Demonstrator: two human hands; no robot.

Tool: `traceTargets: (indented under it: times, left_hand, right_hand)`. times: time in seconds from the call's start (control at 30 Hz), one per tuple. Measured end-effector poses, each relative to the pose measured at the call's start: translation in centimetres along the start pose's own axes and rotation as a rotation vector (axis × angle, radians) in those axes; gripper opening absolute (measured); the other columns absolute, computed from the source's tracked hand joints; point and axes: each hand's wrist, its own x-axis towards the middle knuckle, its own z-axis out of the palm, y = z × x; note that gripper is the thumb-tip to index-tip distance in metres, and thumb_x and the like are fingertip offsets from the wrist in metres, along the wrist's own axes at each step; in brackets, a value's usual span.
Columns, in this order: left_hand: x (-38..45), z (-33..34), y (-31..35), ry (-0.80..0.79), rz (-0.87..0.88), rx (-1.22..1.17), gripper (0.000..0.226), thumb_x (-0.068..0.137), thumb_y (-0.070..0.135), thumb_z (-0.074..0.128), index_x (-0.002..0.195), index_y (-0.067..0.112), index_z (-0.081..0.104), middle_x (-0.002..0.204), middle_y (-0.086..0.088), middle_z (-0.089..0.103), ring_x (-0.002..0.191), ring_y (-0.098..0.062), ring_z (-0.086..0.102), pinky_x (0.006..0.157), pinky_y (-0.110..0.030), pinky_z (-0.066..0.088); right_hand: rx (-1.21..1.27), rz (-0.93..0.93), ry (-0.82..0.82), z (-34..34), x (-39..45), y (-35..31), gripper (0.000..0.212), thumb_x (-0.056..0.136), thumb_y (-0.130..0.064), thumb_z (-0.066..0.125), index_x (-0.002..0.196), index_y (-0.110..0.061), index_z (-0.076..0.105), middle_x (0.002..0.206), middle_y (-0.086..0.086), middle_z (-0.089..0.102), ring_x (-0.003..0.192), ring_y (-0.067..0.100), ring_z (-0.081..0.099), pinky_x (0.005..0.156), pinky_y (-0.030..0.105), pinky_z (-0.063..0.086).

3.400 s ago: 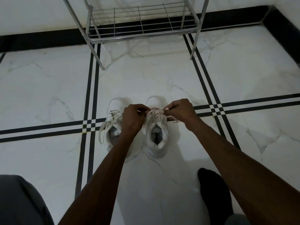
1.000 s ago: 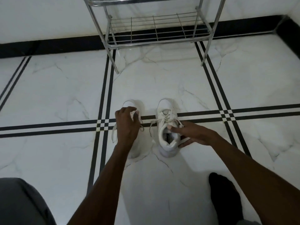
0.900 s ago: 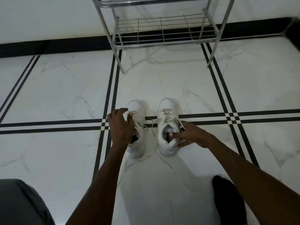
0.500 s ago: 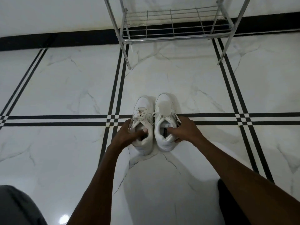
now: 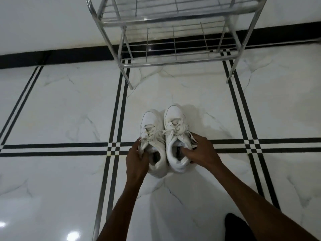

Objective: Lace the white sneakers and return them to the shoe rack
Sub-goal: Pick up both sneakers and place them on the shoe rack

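Two white sneakers stand side by side, toes pointing away from me, over the white marble floor. My left hand [image 5: 137, 160] grips the left sneaker [image 5: 152, 134] at its collar, thumb inside the opening. My right hand [image 5: 201, 151] holds the right sneaker [image 5: 175, 126] the same way, fingers tucked into its opening. Both shoes show laces crossed over the tongue, with loose ends near my fingers. Whether the soles touch the floor I cannot tell. The metal shoe rack [image 5: 173, 61] stands straight ahead beyond the shoes, its wire shelves bare.
The rack's front legs [image 5: 128, 79] reach the floor on either side of the path ahead. Black stripe lines [image 5: 69, 148] cross the tiles. A black skirting [image 5: 52, 56] runs along the white wall. My dark sock [image 5: 236, 226] shows at the bottom right.
My hands left the laces, took hold of both sneakers and pushed them together. The shoes and my view have moved closer to the rack.
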Motion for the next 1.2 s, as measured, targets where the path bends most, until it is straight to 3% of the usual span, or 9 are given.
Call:
traceTargets:
  times: [0.1,0.23,0.33,0.53,0.67,0.83,0.97,1.07,1.2]
  left_hand:
    - [-1.4,-0.7,5.8,0.001,0.036,-0.032,0.056,0.084,0.028,0.056,0.139,0.019,0.057,0.117,0.009,0.067,0.115,-0.019,0.065,0.095,-0.029,0.054]
    - [-3.0,-2.9,12.9,0.0,0.037,-0.022,0.071,0.076,0.048,0.046,0.145,0.033,0.05,0.128,-0.001,0.066,0.117,-0.027,0.066,0.1,-0.051,0.055]
    - [-5.1,-5.3,20.9,-0.01,0.031,-0.006,0.068,0.079,0.04,0.049,0.146,0.029,0.051,0.136,-0.002,0.064,0.124,-0.022,0.062,0.106,-0.048,0.051]
    - [-9.0,-10.5,35.5,-0.011,0.075,0.076,0.055,0.093,0.001,0.057,0.147,0.014,0.051,0.133,0.005,0.06,0.125,-0.017,0.056,0.087,0.001,0.041]
    - [-8.9,-12.0,42.4,-0.019,0.099,0.11,0.057,0.094,0.011,0.06,0.149,0.02,0.047,0.143,-0.004,0.058,0.132,-0.021,0.054,0.102,-0.025,0.045]
    - [-5.0,-11.2,47.9,-0.004,0.144,0.124,0.056,0.095,0.01,0.061,0.149,0.016,0.047,0.141,-0.009,0.058,0.129,-0.025,0.055,0.103,-0.034,0.045]
    - [0.5,-9.4,49.4,-0.022,0.164,0.139,0.054,0.096,0.005,0.059,0.148,0.014,0.049,0.132,0.0,0.059,0.119,-0.018,0.056,0.097,-0.025,0.046]
    - [5.5,-7.6,48.9,-0.031,0.127,0.112,0.055,0.095,0.007,0.061,0.148,0.016,0.049,0.141,-0.01,0.061,0.123,-0.029,0.062,0.103,-0.043,0.053]
    - [12.9,-5.2,48.1,-0.077,0.179,0.133,0.056,0.096,0.006,0.062,0.149,0.015,0.048,0.14,-0.012,0.06,0.124,-0.022,0.06,0.098,-0.032,0.054]
  right_hand:
    - [-0.035,0.002,-0.006,-3.7,-0.4,-3.8,0.059,0.071,-0.033,0.075,0.128,-0.025,0.063,0.094,-0.009,0.072,0.083,0.014,0.071,0.076,0.036,0.062]
    - [-0.007,0.03,0.003,-10.1,-2.7,-10.5,0.072,0.073,-0.031,0.076,0.142,-0.032,0.053,0.106,-0.009,0.067,0.095,0.018,0.071,0.082,0.039,0.062]
    - [0.016,0.029,0.027,-15.6,-4.8,-16.4,0.075,0.068,-0.037,0.072,0.141,-0.034,0.054,0.115,-0.009,0.071,0.098,0.015,0.071,0.087,0.038,0.059]
    - [0.047,0.061,-0.017,-26.0,-8.5,-28.1,0.079,0.067,-0.041,0.072,0.143,-0.032,0.052,0.122,-0.011,0.067,0.108,0.014,0.068,0.093,0.037,0.057]
    - [0.075,0.061,-0.053,-31.3,-8.3,-33.9,0.085,0.062,-0.05,0.067,0.144,-0.035,0.05,0.126,-0.009,0.069,0.099,0.012,0.072,0.086,0.041,0.061]
    - [0.093,0.064,-0.048,-34.4,-4.3,-37.3,0.084,0.06,-0.053,0.066,0.141,-0.034,0.052,0.12,-0.008,0.071,0.085,0.013,0.074,0.07,0.043,0.064]
    - [0.096,0.082,-0.044,-34.7,1.3,-37.8,0.078,0.061,-0.051,0.066,0.137,-0.035,0.055,0.116,-0.006,0.072,0.089,0.015,0.073,0.067,0.045,0.064]
    - [0.11,0.109,-0.04,-34.4,5.9,-38.1,0.083,0.063,-0.043,0.071,0.142,-0.028,0.052,0.122,-0.002,0.069,0.094,0.018,0.072,0.073,0.046,0.063]
    - [0.086,0.147,-0.025,-33.3,13.1,-37.9,0.063,0.076,-0.025,0.075,0.136,-0.022,0.057,0.118,-0.001,0.071,0.091,0.022,0.072,0.077,0.038,0.061]
